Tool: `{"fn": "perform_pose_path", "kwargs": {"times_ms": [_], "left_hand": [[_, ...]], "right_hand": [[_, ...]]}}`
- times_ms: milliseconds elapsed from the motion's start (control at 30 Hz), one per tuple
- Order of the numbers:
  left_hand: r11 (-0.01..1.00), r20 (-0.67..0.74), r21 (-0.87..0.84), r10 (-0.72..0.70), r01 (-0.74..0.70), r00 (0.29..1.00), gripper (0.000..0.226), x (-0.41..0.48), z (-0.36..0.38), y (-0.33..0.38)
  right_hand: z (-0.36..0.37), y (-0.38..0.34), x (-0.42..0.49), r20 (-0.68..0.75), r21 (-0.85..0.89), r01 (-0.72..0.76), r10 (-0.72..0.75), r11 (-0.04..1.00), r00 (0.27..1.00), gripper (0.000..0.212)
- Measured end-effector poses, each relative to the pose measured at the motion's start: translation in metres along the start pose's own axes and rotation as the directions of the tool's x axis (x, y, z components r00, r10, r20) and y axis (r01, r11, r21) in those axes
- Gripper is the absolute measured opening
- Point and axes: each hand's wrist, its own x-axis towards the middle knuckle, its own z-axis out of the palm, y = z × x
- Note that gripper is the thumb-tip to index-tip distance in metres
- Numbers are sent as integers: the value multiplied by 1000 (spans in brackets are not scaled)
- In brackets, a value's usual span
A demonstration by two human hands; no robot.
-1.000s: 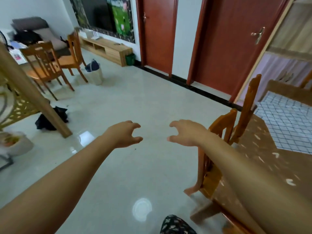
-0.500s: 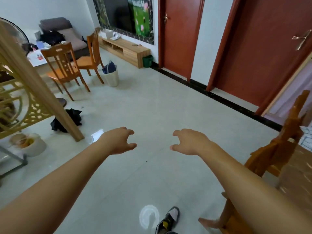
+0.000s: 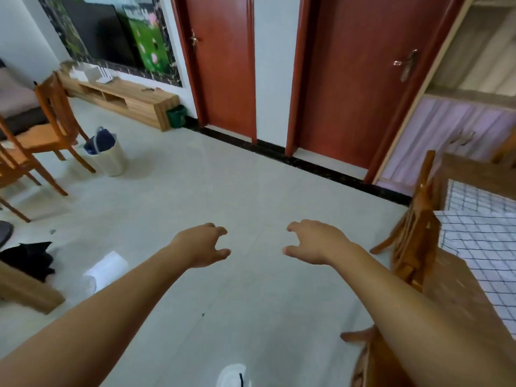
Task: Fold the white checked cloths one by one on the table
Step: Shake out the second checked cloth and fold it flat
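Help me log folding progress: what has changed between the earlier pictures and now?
Only the view moved: it swung left, away from the table, then back right, so the table and white checked cloths show at the right edge again. Nothing was gripped or let go. The left hand and right hand stay stretched over the floor, fingers loosely curled, empty.

No text, label or number can be read anywhere.
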Motion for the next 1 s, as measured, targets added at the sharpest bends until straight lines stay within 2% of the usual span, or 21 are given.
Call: {"fn": "perform_pose_path", "kwargs": {"times_ms": [167,400,700,867,1000], "left_hand": [[977,24,51,207,-208,978,66,89,-26,70],[874,58,102,472,-475,880,65,206,-48,156],[641,128,242,723,-728,679,67,353,-104,232],[510,176,253,811,-822,558,66,396,-123,282],[396,219,237,868,-887,446,64,421,-130,333]], "right_hand": [[-8,81,1,-16,87,-193,195,977,981,71],[-13,155,24,-21,188,-388,399,902,917,68],[-60,215,96,-34,314,-598,639,737,769,56],[-75,244,92,35,358,-710,751,607,660,37],[-74,276,86,87,393,-785,831,478,550,45]]}}
